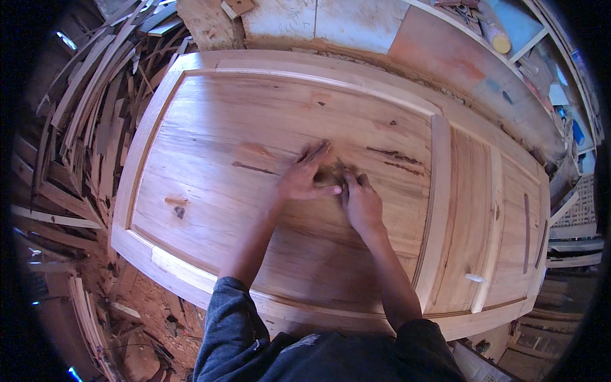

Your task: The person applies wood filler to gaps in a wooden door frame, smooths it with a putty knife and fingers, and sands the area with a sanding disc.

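A large panelled wooden door (210,146) lies flat in front of me, with both my hands over the middle of its biggest panel. My left hand (302,177) rests there with fingers stretched toward the far side and the thumb pointing right. Close beside it, my right hand (363,202) has its fingers bent together, their tips down by the wood; whatever they may hold is hidden. A brownish dusty patch (330,173) shows between the hands. Around them the panel carries dark streaks (394,155), a knot mark (179,212) and a reddish smear (254,151).
Loose wood strips (89,108) are heaped at the left, above a reddish, debris-strewn floor (172,325). A small white cylindrical piece (474,277) lies on the door's right part. Along the far side run pale boards (356,25), with a shelf of clutter (503,38) at the far right.
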A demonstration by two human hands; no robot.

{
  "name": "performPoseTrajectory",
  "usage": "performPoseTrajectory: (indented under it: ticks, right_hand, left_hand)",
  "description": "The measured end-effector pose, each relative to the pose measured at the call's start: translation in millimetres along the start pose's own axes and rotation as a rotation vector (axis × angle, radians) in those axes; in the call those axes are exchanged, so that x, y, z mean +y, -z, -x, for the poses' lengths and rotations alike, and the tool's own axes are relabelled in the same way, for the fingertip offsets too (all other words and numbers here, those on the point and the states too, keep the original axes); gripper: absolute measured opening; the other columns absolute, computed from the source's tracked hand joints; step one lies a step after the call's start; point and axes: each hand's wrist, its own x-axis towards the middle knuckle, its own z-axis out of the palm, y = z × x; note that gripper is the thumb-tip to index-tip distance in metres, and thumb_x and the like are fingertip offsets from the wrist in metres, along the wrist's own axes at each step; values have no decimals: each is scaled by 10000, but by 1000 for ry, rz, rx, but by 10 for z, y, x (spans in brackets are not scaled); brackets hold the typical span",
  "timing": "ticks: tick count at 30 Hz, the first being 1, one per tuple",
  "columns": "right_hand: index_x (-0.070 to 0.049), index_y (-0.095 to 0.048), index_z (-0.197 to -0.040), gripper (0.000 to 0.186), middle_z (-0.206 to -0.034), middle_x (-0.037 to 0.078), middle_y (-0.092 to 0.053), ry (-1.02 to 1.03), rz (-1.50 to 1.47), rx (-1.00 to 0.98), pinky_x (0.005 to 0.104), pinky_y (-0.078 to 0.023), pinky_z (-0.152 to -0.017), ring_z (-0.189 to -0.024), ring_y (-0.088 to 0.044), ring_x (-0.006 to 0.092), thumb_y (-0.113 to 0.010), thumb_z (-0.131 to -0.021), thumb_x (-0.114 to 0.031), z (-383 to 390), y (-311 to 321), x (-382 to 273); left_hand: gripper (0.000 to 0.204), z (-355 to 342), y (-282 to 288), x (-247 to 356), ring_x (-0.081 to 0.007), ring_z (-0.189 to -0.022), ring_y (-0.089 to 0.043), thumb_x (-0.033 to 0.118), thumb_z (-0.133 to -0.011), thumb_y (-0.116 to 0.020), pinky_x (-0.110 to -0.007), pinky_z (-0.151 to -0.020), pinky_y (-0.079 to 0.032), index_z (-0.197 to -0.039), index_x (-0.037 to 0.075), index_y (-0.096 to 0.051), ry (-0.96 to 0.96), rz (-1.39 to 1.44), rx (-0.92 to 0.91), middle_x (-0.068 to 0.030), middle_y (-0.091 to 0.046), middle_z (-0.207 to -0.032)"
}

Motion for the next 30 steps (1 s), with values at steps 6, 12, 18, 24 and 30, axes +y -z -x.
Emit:
performPoseTrajectory:
  ticks: [6, 12, 18, 24, 30]
  right_hand:
    - [-157, -535, -1357, 457, -1327, 194, -559, -64, -16, -61, 507, -576, -794, -998, -671, 403, -583, -903, -167, 2, 27, -110]
    - [-166, -533, -1343, 394, -1123, 223, -613, 1, -64, 49, 524, -565, -688, -791, -667, 440, -546, -951, -203, 73, -92, 73]
    - [-144, -613, -1269, 326, -1018, 216, -621, -42, -152, 125, 513, -544, -718, -828, -654, 428, -566, -952, -202, 376, 160, 61]
    - [-149, -595, -1296, 352, -1053, 190, -612, -60, -91, 130, 494, -556, -728, -855, -662, 399, -564, -960, -252, 882, 325, 232]
    - [-69, -633, -1243, 317, -983, 202, -655, -47, -147, 202, 443, -540, -770, -875, -662, 365, -592, -936, -138, 1425, 449, 393]
  left_hand:
    - [1172, 84, 6, 54, -422, -1487, -181, 647, -795, -699, -455, -1221, -172, -1547, -45, -124, 64, 182, 13, -264, -202, -1599]
    - [1100, 195, -96, -87, -373, -1508, -146, 502, -849, -722, -421, -1220, -158, -1546, -63, -86, -16, 727, 466, -240, -170, -1621]
    - [1079, 964, 217, 413, -396, -1482, -228, 488, -863, -707, -435, -1198, -231, -1544, -67, -81, 43, 212, 283, -274, -190, -1602]
    - [994, 2394, -283, 1289, -422, -1462, -247, 543, -871, -672, -465, -1188, -265, -1529, -38, -206, 145, 139, -7, -291, -191, -1587]
    - [793, 3162, -1099, 2208, -343, -1469, -279, 550, -930, -571, -529, -1208, -191, -1486, 24, -364, 94, -131, 45, -204, -280, -1583]
